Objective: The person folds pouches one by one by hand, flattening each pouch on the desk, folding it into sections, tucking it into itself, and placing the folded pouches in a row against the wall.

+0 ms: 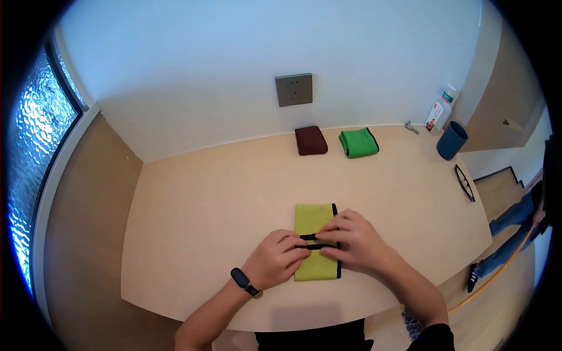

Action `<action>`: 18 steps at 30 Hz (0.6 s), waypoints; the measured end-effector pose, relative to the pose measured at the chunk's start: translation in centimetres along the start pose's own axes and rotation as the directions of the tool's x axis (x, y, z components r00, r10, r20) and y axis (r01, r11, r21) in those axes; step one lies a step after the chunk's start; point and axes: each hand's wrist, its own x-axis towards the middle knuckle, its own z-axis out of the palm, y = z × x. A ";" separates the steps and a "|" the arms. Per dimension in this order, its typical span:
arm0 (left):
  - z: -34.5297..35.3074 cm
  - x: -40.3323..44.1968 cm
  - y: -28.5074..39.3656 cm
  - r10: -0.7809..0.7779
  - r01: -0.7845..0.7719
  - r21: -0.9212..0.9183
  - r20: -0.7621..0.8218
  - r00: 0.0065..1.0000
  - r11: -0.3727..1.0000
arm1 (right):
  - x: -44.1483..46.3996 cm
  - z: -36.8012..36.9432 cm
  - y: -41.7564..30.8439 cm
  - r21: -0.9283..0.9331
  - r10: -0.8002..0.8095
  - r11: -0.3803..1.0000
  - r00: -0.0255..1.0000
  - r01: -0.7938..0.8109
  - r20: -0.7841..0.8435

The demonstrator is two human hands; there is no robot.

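A yellow-green cloth (315,216) with black edging lies folded near the front of the table, two of its black edges running side by side across the middle. From the left, my left hand (274,257) has its fingertips closed on these edges; a dark band is on that wrist. My right hand (358,241) grips the same edges at their right end, thumb and fingers bent over the cloth. Parts of the edges are hidden under the fingers of both hands.
Along the wall lie a folded brown cloth (311,141) and a folded green cloth (359,143). A white bottle (439,111), a blue cup (452,141) and glasses (464,183) are at the right. Beyond the table, a person (506,234) stands near an orange pole (497,272).
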 end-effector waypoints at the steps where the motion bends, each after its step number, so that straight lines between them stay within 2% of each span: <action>1: 0.0 0.1 0.0 0.003 -0.003 0.004 -0.002 1.000 1.000 | -0.3 0.0 0.0 0.041 -0.042 0.998 0.996 0.039 0.073; 5: 0.0 0.3 0.3 -0.020 0.019 -0.010 -0.033 0.999 1.000 | -0.1 -1.0 -2.4 0.154 -0.120 0.984 0.964 0.084 0.239; 12: -0.1 0.4 0.2 -0.062 0.059 -0.046 -0.046 0.997 0.997 | -0.4 -1.4 -4.4 0.000 -0.107 0.993 0.929 0.114 0.353; 16: 0.1 0.3 0.2 -0.068 0.065 -0.055 -0.053 0.996 0.996 | -0.7 -0.6 -4.3 -0.023 -0.111 0.992 0.953 0.122 0.281; 18: 0.0 0.2 0.2 -0.067 0.063 -0.065 -0.046 0.997 0.996 | -0.7 -0.2 -3.9 -0.034 -0.158 0.985 0.970 0.167 0.184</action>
